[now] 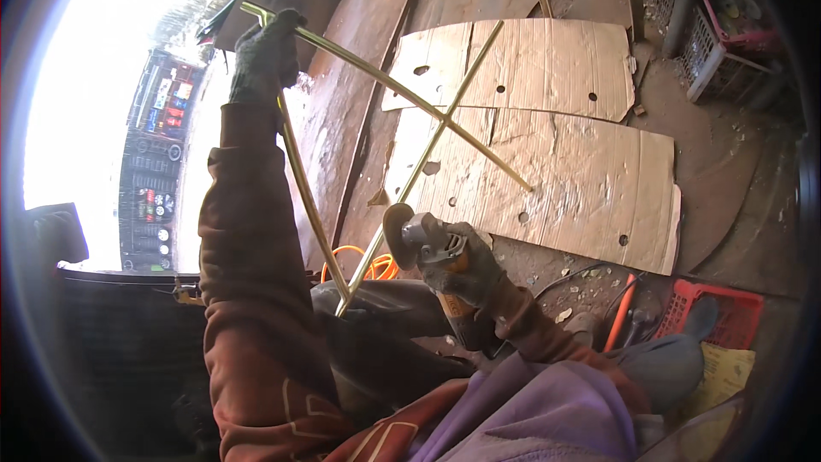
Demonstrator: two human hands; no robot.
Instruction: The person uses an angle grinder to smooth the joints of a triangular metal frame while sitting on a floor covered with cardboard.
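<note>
While the grinder's this close to my knee, it's a sketchy setup

Head view, the only one I've got: my left hand (267, 56), gloved, is wrapped tight round the top corner of a bent brass-coloured rod frame (410, 103), holding it up at arm's length, with the frame's lower end resting against my dark trouser leg (376, 308). My right hand (466, 269), gloved too, is clamped on an angle grinder (428, 244), its disc (396, 224) just beside one thin rod low on the frame. Honestly my worry is that a frame braced by one fist and a knee would chatter or swing if the disc bites, and the wheel could kick toward my leg. An orange cable (376, 263) sits right behind the disc and could get nicked, and sparks would land on the cardboard sheets (564, 171) lying under the frame.
</note>
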